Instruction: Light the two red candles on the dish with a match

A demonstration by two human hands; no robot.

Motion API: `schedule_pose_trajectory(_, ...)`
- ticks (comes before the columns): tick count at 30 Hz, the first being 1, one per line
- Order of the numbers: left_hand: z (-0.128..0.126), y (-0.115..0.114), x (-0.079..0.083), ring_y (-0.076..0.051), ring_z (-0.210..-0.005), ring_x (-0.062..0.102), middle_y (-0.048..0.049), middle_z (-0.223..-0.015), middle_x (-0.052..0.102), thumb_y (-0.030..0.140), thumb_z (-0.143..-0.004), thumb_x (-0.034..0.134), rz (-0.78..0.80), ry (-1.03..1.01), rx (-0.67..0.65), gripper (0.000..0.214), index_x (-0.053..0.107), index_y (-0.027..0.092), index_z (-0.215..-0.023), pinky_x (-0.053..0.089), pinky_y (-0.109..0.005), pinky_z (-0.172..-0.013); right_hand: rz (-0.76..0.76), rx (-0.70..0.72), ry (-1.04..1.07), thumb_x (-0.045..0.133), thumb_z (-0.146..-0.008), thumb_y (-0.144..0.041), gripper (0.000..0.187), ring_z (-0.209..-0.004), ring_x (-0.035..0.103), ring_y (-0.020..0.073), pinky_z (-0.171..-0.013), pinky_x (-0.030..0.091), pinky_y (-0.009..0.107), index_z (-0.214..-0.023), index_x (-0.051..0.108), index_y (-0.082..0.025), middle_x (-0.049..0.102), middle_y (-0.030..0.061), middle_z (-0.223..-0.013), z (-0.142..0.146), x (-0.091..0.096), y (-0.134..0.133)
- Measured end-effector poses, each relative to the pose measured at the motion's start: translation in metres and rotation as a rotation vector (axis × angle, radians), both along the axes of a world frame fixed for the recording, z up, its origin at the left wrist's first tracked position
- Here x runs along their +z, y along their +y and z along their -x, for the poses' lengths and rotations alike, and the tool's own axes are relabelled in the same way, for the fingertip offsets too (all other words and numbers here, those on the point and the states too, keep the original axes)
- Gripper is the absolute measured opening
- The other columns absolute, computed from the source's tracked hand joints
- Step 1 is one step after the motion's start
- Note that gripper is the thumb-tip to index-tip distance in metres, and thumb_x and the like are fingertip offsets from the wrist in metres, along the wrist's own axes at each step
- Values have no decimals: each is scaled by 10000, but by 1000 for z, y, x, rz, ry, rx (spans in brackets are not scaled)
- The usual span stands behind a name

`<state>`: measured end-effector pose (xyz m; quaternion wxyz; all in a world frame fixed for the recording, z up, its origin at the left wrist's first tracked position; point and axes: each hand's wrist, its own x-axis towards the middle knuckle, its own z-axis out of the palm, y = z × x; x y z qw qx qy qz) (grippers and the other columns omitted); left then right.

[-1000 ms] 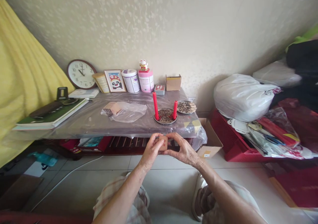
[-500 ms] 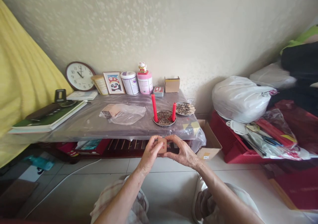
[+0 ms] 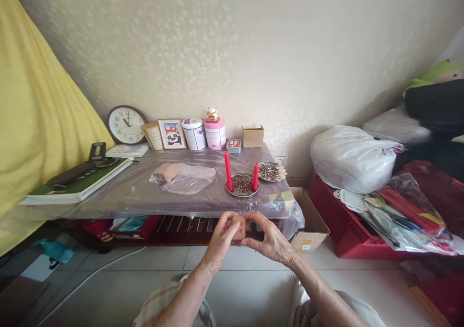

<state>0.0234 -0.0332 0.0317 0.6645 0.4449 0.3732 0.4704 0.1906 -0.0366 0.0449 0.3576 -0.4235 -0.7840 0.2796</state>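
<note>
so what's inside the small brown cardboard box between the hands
Only the outside of the small brown cardboard box shows: a face with red print, partly covered by the left hand. The right hand is at its right edge. The walls hide any contents.

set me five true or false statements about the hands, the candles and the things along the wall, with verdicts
1. The left hand holds a small cardboard box. True.

2. The right hand lies flat on the table. False: its thumb and fingers are at the small cardboard box's right side.

3. The left red candle is shorter than the right red candle. False: it is taller.

4. The cat figurine stands on the pink canister. True.

5. The round clock lies face down. False: it stands upright or nearly so, dial showing.
</note>
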Motion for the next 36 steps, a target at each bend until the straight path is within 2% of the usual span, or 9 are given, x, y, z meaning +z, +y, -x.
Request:
schedule_pose_trajectory(12,1,1,-1,-158,-779,614,12,-859,679,361,-857,530,-9,7,-18,164,482,264,-979,430,-235,-581,-15,1,2,753,-751,-361,460,-1012,602,210,-877,485,349,-1140,544,-229,631,39,-1076,-1,3,-1)
schedule_pose_trajectory(23,0,1,1,-163,-803,615,22,-835,664,350,-844,547,8,3,-14,160,490,262,-965,423,-231,-569,2,9,36,768,-741,-336,440,-935,604,174,-840,492,306,-1111,556,-228,629,19,-1038,1,2,0)
schedule_pose_trajectory(28,-1,0,3,-184,-873,621,13,-870,670,351,-839,547,14,12,-8,161,485,263,-959,431,-229,-568,0,9,45,762,-745,-337,438,-991,602,194,-871,486,327,-1119,560,-231,638,27,-1064,1,3,0)
schedule_pose_trajectory(36,-1,1,0,-178,-812,611,8,-859,670,340,-847,526,-10,9,-15,143,470,258,-951,429,-242,-568,21,0,44,749,-751,-343,419,-970,617,211,-862,504,360,-1107,561,-227,638,40,-1066,1,3,-1)
